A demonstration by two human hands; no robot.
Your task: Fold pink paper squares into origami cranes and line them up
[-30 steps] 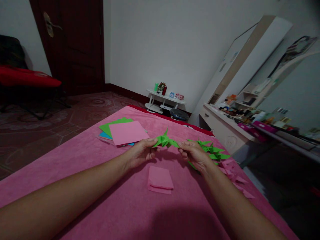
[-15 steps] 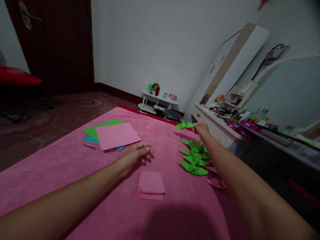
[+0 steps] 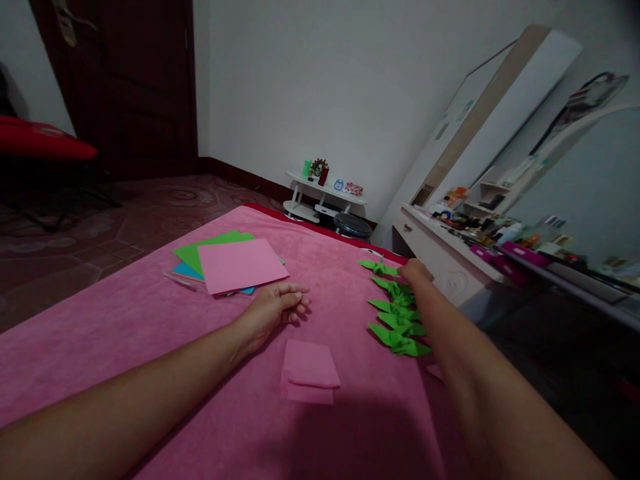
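Note:
My right hand (image 3: 417, 269) is at the far end of a row of green paper cranes (image 3: 399, 317), its fingers closed at the wing tip of the farthest green paper crane (image 3: 379, 267). That crane appears to rest on the pink cloth; my fingertips are partly hidden. My left hand (image 3: 281, 306) lies on its side on the cloth, holding nothing, with fingers loosely curled and apart. Just in front of it is a folded pink paper (image 3: 311, 365). Beyond its wrist is a stack of square paper with a pink sheet (image 3: 243, 265) on top and green and blue sheets below.
The pink cloth (image 3: 125, 347) covers the surface under my hands. Part of a pink folded paper (image 3: 436, 371) shows beneath my right forearm. A dresser (image 3: 445, 247) crowded with small items stands at the right. A low white shelf (image 3: 327, 189) is by the far wall.
My right hand has lowered the farthest green crane toward the cloth, in line with the others. The left hand stays in place. The view has shifted slightly.

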